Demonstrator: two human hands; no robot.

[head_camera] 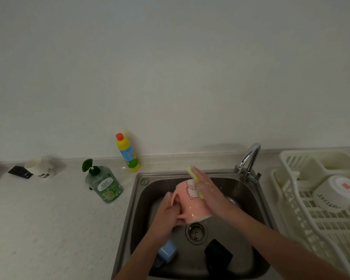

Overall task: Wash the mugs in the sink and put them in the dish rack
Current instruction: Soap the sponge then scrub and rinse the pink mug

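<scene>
Mugs wait in the sink [141,201]: a blue mug [167,252] lies just below the left hand [169,215], a black mug [217,255] further right, below both hands. The left hand grips the pink mug [190,201] by its handle, holding it over the drain, long axis tilted, mouth down-right. The right hand [207,190] presses a yellow sponge [194,175] on its far side. White dish rack [291,199] sits right of the right hand, the nearer one for placing.
</scene>
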